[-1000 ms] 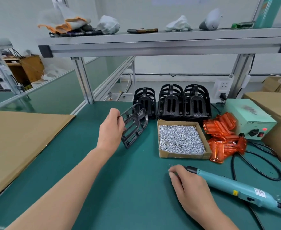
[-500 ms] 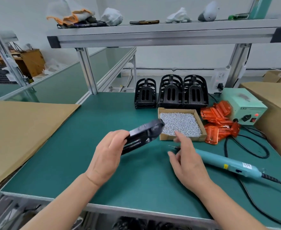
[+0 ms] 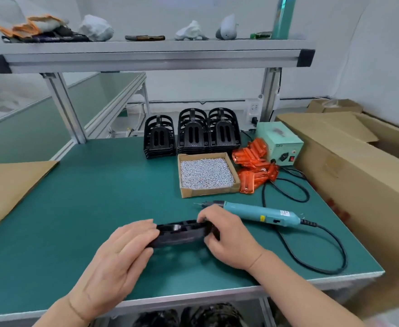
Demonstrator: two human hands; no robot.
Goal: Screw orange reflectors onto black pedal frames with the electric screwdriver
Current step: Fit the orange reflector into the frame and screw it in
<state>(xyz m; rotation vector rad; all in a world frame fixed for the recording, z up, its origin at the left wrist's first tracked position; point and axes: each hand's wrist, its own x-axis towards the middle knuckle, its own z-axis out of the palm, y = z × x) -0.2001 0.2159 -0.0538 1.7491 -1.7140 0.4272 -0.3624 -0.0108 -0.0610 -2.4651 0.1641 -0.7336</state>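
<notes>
Head view: we see left grip (image 3: 120, 253) and right grip (image 3: 229, 239) each curled round one end of a black pedal frame (image 3: 182, 233), held edge-on low over the tabletop (image 3: 87, 197), near its front edge. Electric screwdriver (image 3: 262, 212) lies just behind the right grip (cord trailing right). Orange reflectors (image 3: 255, 166) are heaped beside the screw box (image 3: 207, 192), well apart from the frame.

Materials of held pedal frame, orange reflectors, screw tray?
Pedal frame: likely moulded black plastic, slight sheen on ribs. Orange reflectors: translucent glossy plastic, light shows through. Screw tray: plain brown cardboard, matte, cut edges. Screws: shiny, probably metal.
</notes>
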